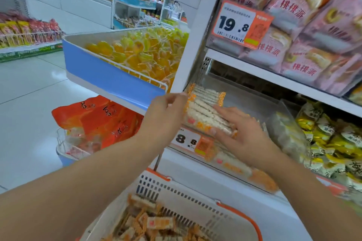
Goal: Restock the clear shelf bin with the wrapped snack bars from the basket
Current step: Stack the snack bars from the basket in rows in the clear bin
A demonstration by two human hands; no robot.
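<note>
In the head view the step in hand looked like placing and squaring a batch of bars (203, 109) in the clear bin (254, 103) on the shelf (264, 73). The bars stood as a tidy row at the bin's left end, white with orange wrapper ends. The left hand (166, 111) was at the row's left edge, its fingertips curled onto the wrapper ends, seemingly pinching or steadying them; blur made the exact grip hard to read. The right hand (242, 133) lay flat with straight fingers spread over the right and near part of the row, pressing on it and gripping nothing. So the bars sat between the two hands, touching both. More bars lay lower in the bin behind its price tag (192, 141). The basket (195, 201) stood below and nearer, between the forearms, with many loose bars (156, 223) left in it, so the task seemed well short of done. The next move would probably call for letting go of the row without tipping it, then reaching down to the basket to gather another batch. The bin's right part looked free to take more.
</note>
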